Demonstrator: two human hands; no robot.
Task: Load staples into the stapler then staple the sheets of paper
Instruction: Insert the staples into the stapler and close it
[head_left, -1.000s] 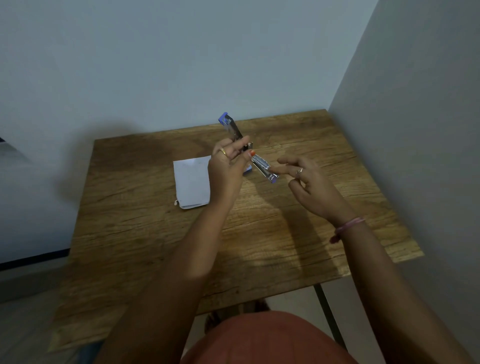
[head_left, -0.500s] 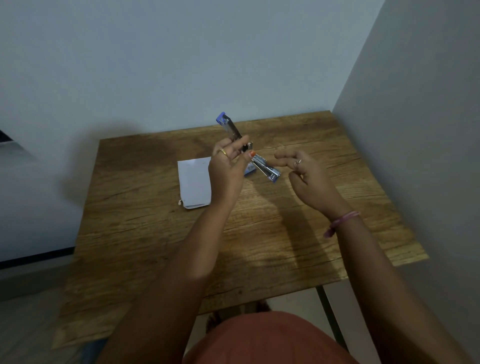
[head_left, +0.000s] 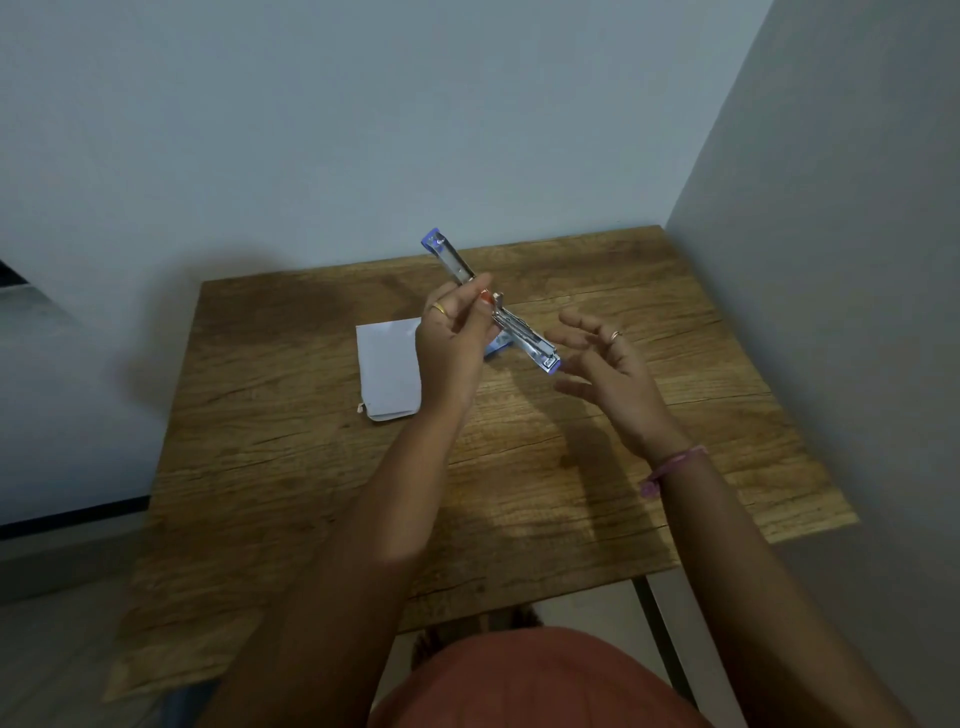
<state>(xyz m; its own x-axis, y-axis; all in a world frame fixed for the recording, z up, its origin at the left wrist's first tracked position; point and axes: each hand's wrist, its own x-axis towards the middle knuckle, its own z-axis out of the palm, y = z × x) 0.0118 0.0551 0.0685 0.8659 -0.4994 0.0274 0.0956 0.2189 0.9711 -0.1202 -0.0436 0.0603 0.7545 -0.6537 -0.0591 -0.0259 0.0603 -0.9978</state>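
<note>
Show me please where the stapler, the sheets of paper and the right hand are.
stapler (head_left: 524, 340): head view, on its metal staple channel.
sheets of paper (head_left: 389, 369): head view, middle of the top sheet.
right hand (head_left: 610, 376): head view, on the palm.

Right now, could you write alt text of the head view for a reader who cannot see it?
The left hand holds a stapler swung open above a wooden table; the right hand, fingers spread, is beside its lower end. White sheets of paper lie on the table behind the left hand.
</note>
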